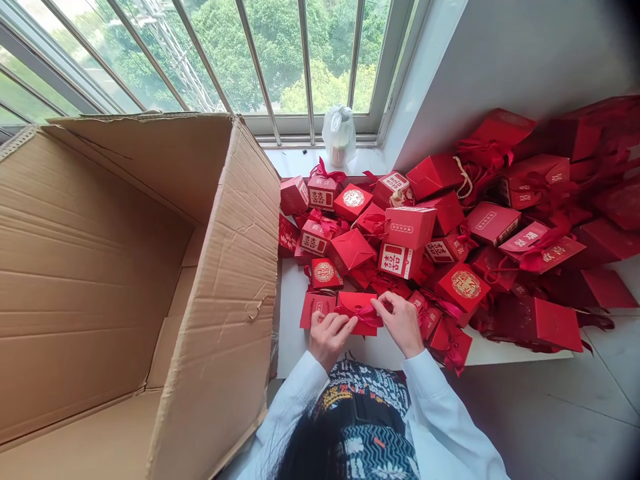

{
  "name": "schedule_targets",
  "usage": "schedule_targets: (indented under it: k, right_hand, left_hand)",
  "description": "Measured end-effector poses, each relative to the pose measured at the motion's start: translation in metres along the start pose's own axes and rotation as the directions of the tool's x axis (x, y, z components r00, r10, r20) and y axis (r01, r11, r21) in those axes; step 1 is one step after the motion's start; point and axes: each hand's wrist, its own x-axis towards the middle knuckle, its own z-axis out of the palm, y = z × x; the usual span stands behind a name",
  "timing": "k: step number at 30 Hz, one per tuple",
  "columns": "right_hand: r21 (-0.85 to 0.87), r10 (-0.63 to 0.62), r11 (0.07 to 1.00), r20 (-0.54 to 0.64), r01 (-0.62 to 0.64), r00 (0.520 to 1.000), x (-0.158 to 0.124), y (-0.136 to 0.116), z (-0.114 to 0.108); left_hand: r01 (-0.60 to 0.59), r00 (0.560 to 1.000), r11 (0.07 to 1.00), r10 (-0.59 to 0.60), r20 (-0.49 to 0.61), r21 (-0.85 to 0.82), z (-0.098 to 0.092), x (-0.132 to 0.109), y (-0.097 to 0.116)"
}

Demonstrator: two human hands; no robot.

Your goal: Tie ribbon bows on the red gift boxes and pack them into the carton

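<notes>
A small red gift box [358, 300] lies near the front edge of the white table, tied with a dark pink ribbon [361, 313]. At the ribbon's left end, my left hand [330, 337] is closed, its fingertips pinching the ribbon. My right hand [401, 325] pinches the other end between thumb and index finger at the box's right side. Just left of this box stands another red box [320, 303], close to my left fingers. A square red box with a round gold emblem [325, 273] sits behind them.
A large open cardboard box [225, 280] fills the left side. Many red gift boxes [407, 227] with ribbons and cords are heaped across the table [295, 353] to the right. A white plastic bag [340, 137] stands on the sill before a barred window.
</notes>
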Motion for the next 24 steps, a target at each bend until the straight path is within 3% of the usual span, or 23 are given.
schedule_targets:
  k: [4,7,10,14,17,19,21,24]
  right_hand:
    - [0.002,-0.054,0.999,-0.084,0.054,0.995,-0.002,-0.003,-0.005]
    - [0.004,-0.191,0.981,-0.112,0.192,0.975,-0.003,-0.008,-0.012]
    - [-0.014,-0.346,0.938,0.046,0.347,0.937,0.003,-0.017,-0.014]
    - [-0.039,-0.493,0.845,0.332,0.534,0.804,0.026,-0.033,0.000]
    - [0.029,-0.528,0.808,0.482,0.589,0.700,0.046,-0.042,0.016]
    - [0.097,-0.540,0.809,0.513,0.580,0.667,0.055,-0.046,0.022]
    - [0.152,-0.543,0.821,0.509,0.551,0.668,0.060,-0.045,0.021]
    - [0.227,-0.492,0.870,0.465,0.439,0.736,0.059,-0.039,0.011]
  left_hand:
    - [0.030,1.000,0.999,-0.030,0.007,0.015,-0.001,0.000,0.003]
    - [0.035,0.999,0.999,-0.035,0.017,0.001,-0.001,-0.001,0.004]
    - [0.042,0.999,0.999,-0.042,0.014,-0.003,0.001,-0.002,0.004]
    - [0.036,0.999,0.999,-0.037,0.022,0.017,0.003,-0.004,0.003]
    - [0.031,0.999,0.999,-0.031,0.036,0.021,0.004,-0.005,0.003]
    - [0.029,0.999,0.999,-0.030,0.042,0.018,0.003,-0.005,0.002]
    - [0.035,0.999,0.999,-0.036,0.037,0.013,0.003,-0.006,0.001]
    - [0.065,0.998,0.998,-0.065,0.004,-0.009,0.002,-0.007,-0.001]
